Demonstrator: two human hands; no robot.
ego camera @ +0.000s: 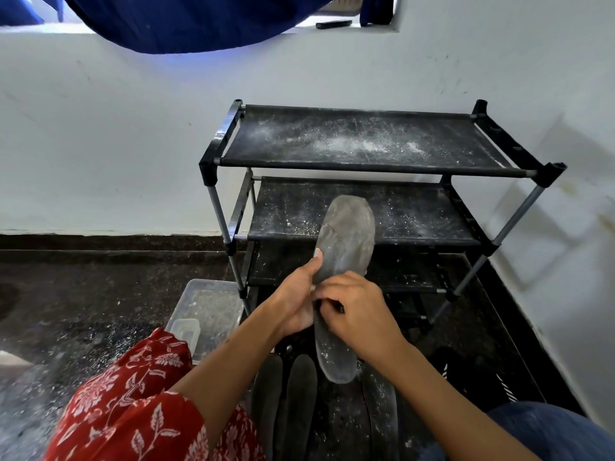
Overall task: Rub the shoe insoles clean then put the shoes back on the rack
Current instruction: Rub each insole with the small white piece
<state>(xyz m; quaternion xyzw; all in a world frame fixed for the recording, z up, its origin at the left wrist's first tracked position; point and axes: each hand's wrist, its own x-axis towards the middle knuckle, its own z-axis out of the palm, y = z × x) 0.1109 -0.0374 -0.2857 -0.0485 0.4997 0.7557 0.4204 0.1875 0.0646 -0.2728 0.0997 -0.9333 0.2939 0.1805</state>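
A grey, dusty insole (pixel 347 241) stands on end in front of the black shoe rack (pixel 366 168). My left hand (pixel 296 297) grips its left edge at the middle, thumb up along the side. On the insole's face, my right hand (pixel 352 311) has its fingers curled and pressing near the same edge; whether it holds a cloth I cannot tell. Below the hands, dark insoles (pixel 293 400) lie on the floor beside another dark insole (pixel 382 414). White powder covers the rack's shelves.
A clear plastic tub (pixel 213 304) with a small clear container (pixel 184 331) in it sits left of the rack. A black shoe with white stripes (pixel 472 377) lies at the right by the wall. My red floral garment (pixel 133 400) fills the lower left; the floor is powder-strewn.
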